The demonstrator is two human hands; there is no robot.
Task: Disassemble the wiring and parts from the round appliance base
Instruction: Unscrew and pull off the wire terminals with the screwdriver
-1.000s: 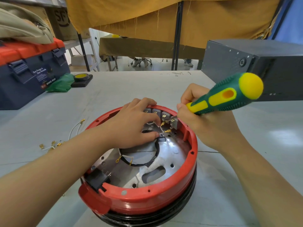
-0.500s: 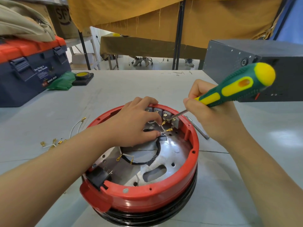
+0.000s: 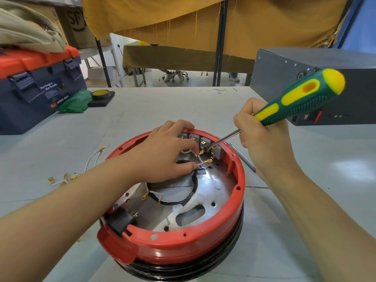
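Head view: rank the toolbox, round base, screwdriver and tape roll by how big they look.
1. Round base, nearest the camera, so inflated.
2. Toolbox, cut off at the left edge; true order with the base unsure.
3. Screwdriver.
4. Tape roll.

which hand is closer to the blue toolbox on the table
Left. The left hand rests inside the red base, on the side toward the blue toolbox. The right hand, holding the screwdriver, is farther away across the base.

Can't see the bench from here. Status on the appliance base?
Right hand grips screwdriver, tip at grey terminal blocks. Left hand pinches white wire inside red base. Nothing in the way.
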